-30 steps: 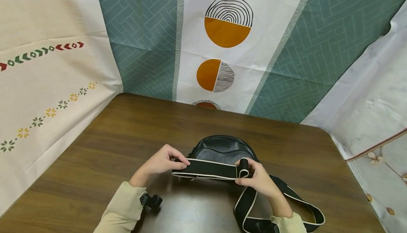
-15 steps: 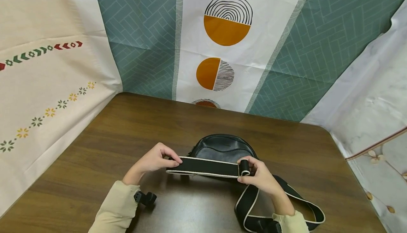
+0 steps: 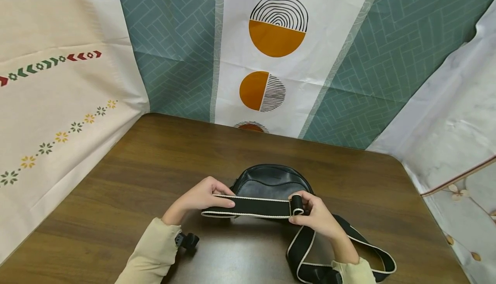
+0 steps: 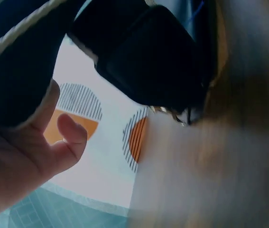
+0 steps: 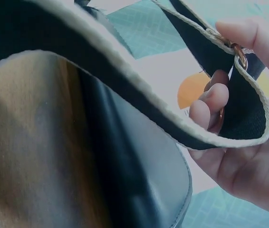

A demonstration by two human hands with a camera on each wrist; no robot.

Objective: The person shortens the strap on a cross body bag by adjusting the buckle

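Head view: left hand (image 3: 198, 198) and right hand (image 3: 318, 217) pinch the white-edged black strap (image 3: 259, 207).

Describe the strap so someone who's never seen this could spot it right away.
Find the brown wooden table, then the rounded black bag on it. Just in front of the bag, the strap runs between the left grip and right grip, with more looped at right. It's the flat black band whose pale edging sets it apart from the smooth, dark bag.
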